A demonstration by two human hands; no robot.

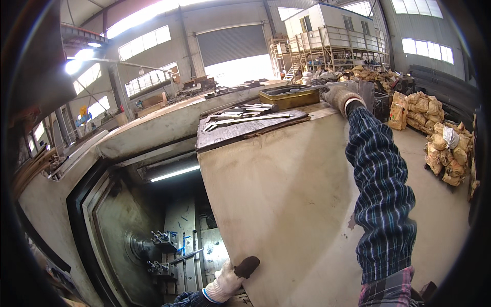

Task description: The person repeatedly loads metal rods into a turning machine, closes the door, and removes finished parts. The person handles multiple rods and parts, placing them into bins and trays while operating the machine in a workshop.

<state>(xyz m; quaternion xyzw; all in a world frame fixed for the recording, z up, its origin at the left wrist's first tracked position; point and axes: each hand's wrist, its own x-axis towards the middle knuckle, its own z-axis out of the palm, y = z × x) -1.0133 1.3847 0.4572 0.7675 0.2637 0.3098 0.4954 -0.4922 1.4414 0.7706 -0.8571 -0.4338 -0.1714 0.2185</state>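
Observation:
My left hand (229,279), in a white knit glove with a dark thumb, grips the inner edge of a CNC lathe's beige sliding door (284,184). Its thumb lies on the outer face; the fingers are hidden behind. At the far top corner of the machine, my gloved right hand (340,96) reaches out beside a yellow metal tray (289,99). A thin flat strip (333,85) runs from the tray towards that hand; whether it is held is unclear. Calipers (245,119) and other metal tools lie on a dark board (251,128) atop the door.
Inside the lit machine bay are a chuck or spindle (138,245), tool posts with bolts (164,241) and blue swarf (183,245). A lamp (175,173) glows above. Metal blocks (234,89) line the machine top. Filled sacks (447,153) stand on the floor at right.

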